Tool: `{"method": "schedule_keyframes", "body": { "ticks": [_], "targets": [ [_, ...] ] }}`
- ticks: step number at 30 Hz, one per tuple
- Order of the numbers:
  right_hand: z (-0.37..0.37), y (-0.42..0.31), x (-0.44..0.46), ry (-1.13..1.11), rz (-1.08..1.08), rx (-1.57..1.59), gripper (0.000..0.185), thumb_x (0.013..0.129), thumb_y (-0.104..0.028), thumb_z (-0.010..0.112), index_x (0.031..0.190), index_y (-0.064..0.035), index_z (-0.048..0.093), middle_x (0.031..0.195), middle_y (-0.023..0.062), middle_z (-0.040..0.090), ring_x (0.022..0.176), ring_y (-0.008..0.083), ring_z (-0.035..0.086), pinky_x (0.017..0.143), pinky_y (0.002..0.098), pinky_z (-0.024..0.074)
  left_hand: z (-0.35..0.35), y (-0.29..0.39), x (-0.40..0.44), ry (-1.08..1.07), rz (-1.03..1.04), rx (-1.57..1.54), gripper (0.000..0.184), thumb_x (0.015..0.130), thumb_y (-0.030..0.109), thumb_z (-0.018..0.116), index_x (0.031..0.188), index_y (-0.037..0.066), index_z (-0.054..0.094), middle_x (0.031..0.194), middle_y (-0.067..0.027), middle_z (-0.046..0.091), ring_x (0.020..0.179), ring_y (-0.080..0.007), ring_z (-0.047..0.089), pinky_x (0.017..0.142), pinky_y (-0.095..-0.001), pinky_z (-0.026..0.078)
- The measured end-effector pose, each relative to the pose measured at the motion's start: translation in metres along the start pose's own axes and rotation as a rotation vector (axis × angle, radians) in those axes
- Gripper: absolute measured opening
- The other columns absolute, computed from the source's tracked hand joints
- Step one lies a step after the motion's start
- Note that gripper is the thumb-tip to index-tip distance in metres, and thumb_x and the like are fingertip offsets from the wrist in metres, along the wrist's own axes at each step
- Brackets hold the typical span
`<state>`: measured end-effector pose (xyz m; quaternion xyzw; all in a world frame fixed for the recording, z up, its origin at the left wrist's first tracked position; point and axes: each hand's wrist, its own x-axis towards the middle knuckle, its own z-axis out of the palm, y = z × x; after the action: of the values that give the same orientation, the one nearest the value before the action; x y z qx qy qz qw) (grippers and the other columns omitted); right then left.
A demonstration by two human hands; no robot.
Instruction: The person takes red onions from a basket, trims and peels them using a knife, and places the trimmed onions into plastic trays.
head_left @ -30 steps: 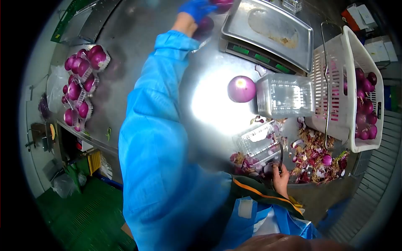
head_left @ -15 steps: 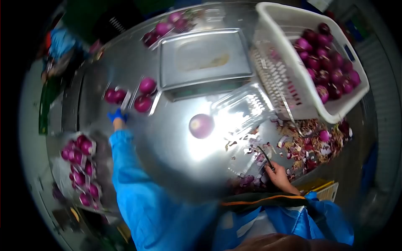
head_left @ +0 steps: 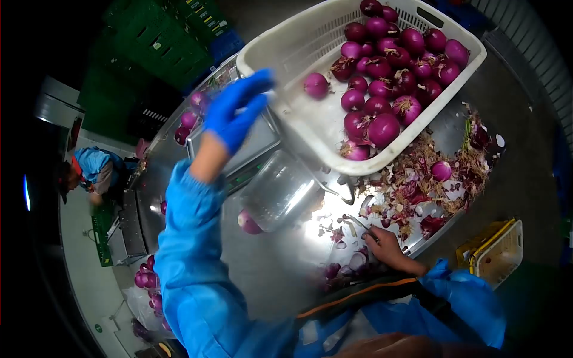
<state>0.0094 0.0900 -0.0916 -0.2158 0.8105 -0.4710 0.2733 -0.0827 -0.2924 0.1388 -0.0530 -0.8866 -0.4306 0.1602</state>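
Note:
In a blue glove, my left hand (head_left: 237, 112) is raised over the metal scale (head_left: 253, 143), near the left end of the white basket (head_left: 292, 116). Its fingers are stretched out with nothing between them. Red onions (head_left: 383, 89) fill the far and right part of the basket, and one onion (head_left: 316, 86) lies alone nearer the hand. My right hand (head_left: 387, 246) is wrapped round the handle of a small knife (head_left: 360, 225), its blade pointing up and left. A clear plastic tray (head_left: 282, 191) rests by the scale, with an onion (head_left: 248, 222) at its left edge.
Peelings and roots (head_left: 418, 179) are heaped along the right of the metal table (head_left: 256, 274). Packed onions (head_left: 146, 277) stand at the lower left. A person in blue (head_left: 95, 170) works farther off. Green crates (head_left: 152, 48) are stacked behind; a yellow crate (head_left: 492, 250) stands low right.
My left hand has moved from the packed onions at the left up and right towards the basket. The view has turned right. My right hand keeps the knife.

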Motion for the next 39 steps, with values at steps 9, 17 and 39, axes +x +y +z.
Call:
{"method": "schedule_keyframes", "body": {
  "ticks": [9, 17, 39],
  "targets": [
    [-0.061, 0.046, 0.007, 0.132, -0.169, -0.015, 0.016, 0.087, -0.017, 0.064, 0.087, -0.0022, 0.060, 0.081, 0.0189, 0.061, 0.075, 0.0389, 0.059, 0.068, 0.0431, 0.0462, 0.185, -0.077, 0.170, -0.670, -0.563, 0.315, 0.062, 0.083, 0.063, 0.061, 0.097, 0.003, 0.069, 0.084, -0.0097, 0.065, 0.061, -0.0198, 0.064, 0.048, -0.0327, 0.050],
    [-0.107, 0.062, 0.020, 0.237, -0.133, 0.086, 0.012, 0.086, -0.016, 0.066, 0.085, -0.0045, 0.061, 0.077, 0.0166, 0.061, 0.073, 0.0384, 0.060, 0.066, 0.0447, 0.0475, 0.252, -0.126, 0.165, -0.663, -0.963, 0.295, 0.070, 0.081, 0.058, 0.067, 0.126, 0.004, 0.062, 0.117, -0.0118, 0.066, 0.103, -0.0294, 0.065, 0.075, -0.0397, 0.055],
    [-0.222, -0.084, 0.039, 0.475, -0.632, -0.114, 0.024, 0.079, -0.004, 0.068, 0.102, -0.0044, 0.065, 0.088, 0.0123, 0.067, 0.079, 0.0310, 0.066, 0.067, 0.0381, 0.0518, 0.176, 0.112, 0.026, -0.338, -0.221, -0.603, 0.081, 0.081, 0.040, 0.075, 0.141, 0.001, 0.037, 0.137, -0.0229, 0.052, 0.126, -0.0329, 0.052, 0.108, -0.0404, 0.040]
  ]
}}
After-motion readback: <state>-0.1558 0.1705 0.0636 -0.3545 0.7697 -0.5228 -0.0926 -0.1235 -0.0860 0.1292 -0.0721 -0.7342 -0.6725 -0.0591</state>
